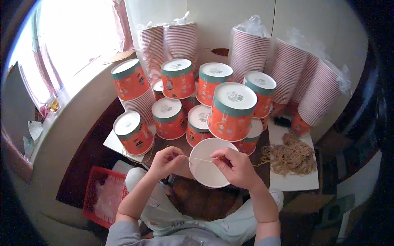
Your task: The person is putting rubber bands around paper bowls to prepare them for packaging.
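A short length of pale string [200, 159] is stretched between my two hands, over the mouth of an open paper bucket [207, 176] that shows its white inside. My left hand [167, 162] pinches one end of it at the bucket's left rim. The other end sits between the thumb and fingers of my right hand [233, 165], above the right rim. Just beyond the open bucket stands an upside-down orange and green paper bucket [232, 117], resting on others. Close to my right hand lies a tangled heap of brown twine [289, 156] on a white board [293, 183].
Several more upturned orange buckets [168, 119] crowd the table. Tall nested stacks of buckets [251, 51] in clear plastic line the wall. A red basket [92, 203] with a clear plastic bag stands low at left. A bright window [78, 28] is at far left.
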The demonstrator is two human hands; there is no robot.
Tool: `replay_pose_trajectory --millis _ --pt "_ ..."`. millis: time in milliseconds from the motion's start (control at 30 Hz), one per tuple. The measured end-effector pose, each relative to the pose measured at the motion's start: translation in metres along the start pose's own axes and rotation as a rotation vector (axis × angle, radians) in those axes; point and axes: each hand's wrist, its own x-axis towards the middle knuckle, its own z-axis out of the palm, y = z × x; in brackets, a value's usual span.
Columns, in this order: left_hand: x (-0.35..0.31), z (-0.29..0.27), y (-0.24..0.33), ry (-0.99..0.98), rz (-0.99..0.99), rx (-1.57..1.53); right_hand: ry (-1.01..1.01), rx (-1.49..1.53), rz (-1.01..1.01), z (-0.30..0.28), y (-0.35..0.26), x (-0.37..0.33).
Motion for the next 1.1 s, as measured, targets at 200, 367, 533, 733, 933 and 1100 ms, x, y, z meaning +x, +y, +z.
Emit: replay_pose_trajectory --millis 200,367,533,733,933,1100 --pt "-0.007 -0.004 0.0 -0.026 -0.098 -0.192 -0.02 0.079 0.153 0.006 0.004 -0.001" --pt "-0.008 -0.002 0.0 -0.027 -0.086 -0.227 0.021 0.117 0.262 0.004 0.019 -0.001" --pt "-0.007 0.001 -0.001 -0.029 -0.036 -0.302 0.064 0.023 0.254 0.004 0.031 0.002" --pt "-0.01 0.005 -0.002 0.064 -0.08 -0.219 0.113 -0.191 0.21 -0.002 0.043 0.001" --pt "-0.012 0.003 -0.018 0.04 -0.055 -0.251 0.198 -0.242 0.222 -0.02 0.047 0.002" --pt "-0.013 0.01 -0.024 0.026 -0.12 -0.279 0.115 -0.291 0.311 -0.044 0.042 0.001"
